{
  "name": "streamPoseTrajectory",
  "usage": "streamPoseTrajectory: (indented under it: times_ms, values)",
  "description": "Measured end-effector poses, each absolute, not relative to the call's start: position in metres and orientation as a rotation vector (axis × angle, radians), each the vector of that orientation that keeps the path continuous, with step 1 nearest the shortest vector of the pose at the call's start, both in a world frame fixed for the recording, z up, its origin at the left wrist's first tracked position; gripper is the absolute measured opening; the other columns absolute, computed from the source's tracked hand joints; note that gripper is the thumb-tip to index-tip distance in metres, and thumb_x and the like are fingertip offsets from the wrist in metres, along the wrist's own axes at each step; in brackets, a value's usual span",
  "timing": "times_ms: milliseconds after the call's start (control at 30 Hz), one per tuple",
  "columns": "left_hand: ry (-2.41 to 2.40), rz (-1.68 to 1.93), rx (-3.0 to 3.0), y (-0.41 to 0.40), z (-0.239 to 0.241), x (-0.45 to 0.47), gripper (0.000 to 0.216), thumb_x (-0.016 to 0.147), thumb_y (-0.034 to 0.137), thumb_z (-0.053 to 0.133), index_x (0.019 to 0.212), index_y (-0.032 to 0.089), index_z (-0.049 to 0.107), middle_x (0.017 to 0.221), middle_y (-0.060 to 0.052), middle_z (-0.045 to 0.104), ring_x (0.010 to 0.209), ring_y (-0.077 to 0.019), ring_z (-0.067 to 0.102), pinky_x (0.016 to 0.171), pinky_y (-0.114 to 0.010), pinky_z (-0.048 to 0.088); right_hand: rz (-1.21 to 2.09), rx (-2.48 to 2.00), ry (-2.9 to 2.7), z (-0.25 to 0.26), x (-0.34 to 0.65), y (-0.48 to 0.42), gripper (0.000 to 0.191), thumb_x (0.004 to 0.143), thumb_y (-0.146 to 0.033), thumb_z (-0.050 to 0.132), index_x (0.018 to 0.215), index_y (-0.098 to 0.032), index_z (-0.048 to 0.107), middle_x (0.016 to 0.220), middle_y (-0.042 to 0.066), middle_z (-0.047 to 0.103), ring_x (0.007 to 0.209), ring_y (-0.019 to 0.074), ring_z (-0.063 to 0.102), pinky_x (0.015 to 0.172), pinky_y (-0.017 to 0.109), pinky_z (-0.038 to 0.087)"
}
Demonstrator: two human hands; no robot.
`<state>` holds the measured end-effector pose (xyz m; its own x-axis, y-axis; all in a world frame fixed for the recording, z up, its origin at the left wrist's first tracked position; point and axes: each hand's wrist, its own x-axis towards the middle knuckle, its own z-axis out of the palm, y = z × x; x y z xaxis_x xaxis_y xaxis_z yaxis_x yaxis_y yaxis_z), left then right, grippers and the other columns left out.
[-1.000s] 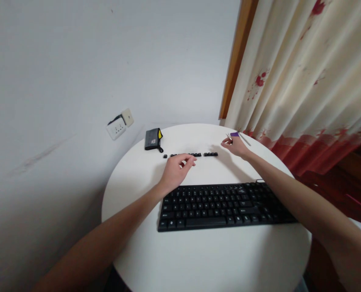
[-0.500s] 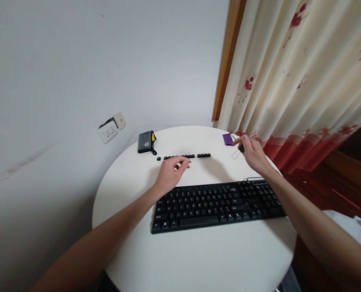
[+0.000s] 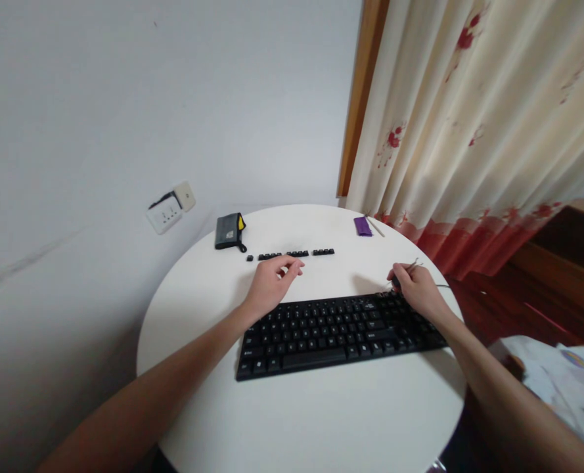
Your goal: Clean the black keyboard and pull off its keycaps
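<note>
My right grip (image 3: 416, 288) clasps a small black clip (image 3: 396, 281) with thin metal wire handles, at the far edge of the long black keyboard (image 3: 316, 334) on the round white counter (image 3: 321, 410). My left grip (image 3: 270, 281) curls near the row of small black keycaps (image 3: 324, 252); whether its fingertips meet, I cannot tell.

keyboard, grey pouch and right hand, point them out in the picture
keyboard (image 3: 332, 335): head view, on its middle keys
grey pouch (image 3: 228, 232): head view, on its front face
right hand (image 3: 418, 290): head view, on its back
</note>
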<state>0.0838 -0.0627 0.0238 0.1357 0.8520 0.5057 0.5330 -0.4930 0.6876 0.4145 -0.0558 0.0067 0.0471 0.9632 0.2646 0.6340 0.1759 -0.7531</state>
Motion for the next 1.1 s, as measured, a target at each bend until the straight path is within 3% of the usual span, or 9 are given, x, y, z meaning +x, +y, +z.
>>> streamPoseTrajectory:
  times_ms: [267,467,667,933,1100]
  values:
    - [1.343,1.280,2.066,-0.063,0.024,0.086,0.027,0.093,0.037,0.052,0.089,0.019,0.072,0.083,-0.003,0.074,0.081,-0.0173,0.068,0.065,-0.026,0.048,0.564,-1.564,-1.707,0.002,0.411,-0.056,0.041,0.092,-0.044,0.040,0.073,-0.017,0.066,0.051,0.002,0.059,0.047,0.0173,0.054,0.053,0.029,0.038]
    - [1.343,1.274,2.070,-0.064,0.025,0.087,0.026,0.093,0.036,0.052,0.089,0.019,0.071,0.083,-0.003,0.074,0.081,-0.0179,0.068,0.065,-0.026,0.048,0.451,-1.571,-1.774,0.008,0.403,-0.059,0.038,0.093,-0.038,0.040,0.067,-0.020,0.061,0.052,0.001,0.060,0.051,0.0178,0.056,0.057,0.029,0.039]
    - [1.334,1.278,2.075,-0.063,0.025,0.087,0.028,0.093,0.038,0.052,0.088,0.019,0.071,0.083,-0.004,0.074,0.081,-0.0181,0.068,0.065,-0.026,0.049,0.562,-1.606,-1.783,0.004,0.403,-0.053,0.040,0.093,-0.035,0.037,0.064,-0.020,0.060,0.050,0.003,0.060,0.050,0.0184,0.057,0.058,0.029,0.040]
    - [1.333,1.269,2.075,-0.063,0.024,0.088,0.027,0.093,0.037,0.052,0.088,0.019,0.072,0.083,-0.003,0.074,0.080,-0.0175,0.068,0.065,-0.026,0.049,0.026,-1.721,-2.085,0.003,0.384,-0.074,0.036,0.098,-0.036,0.035,0.077,-0.020,0.060,0.069,0.012,0.069,0.065,0.0245,0.065,0.063,0.031,0.037]
    - [1.337,1.278,2.075,-0.063,0.024,0.087,0.028,0.093,0.038,0.051,0.089,0.019,0.072,0.083,-0.004,0.075,0.081,-0.0182,0.068,0.064,-0.026,0.049,0.069,-1.720,-2.068,0.003,0.387,-0.072,0.033,0.097,-0.035,0.037,0.078,-0.021,0.058,0.068,0.010,0.068,0.064,0.0241,0.064,0.061,0.030,0.036]
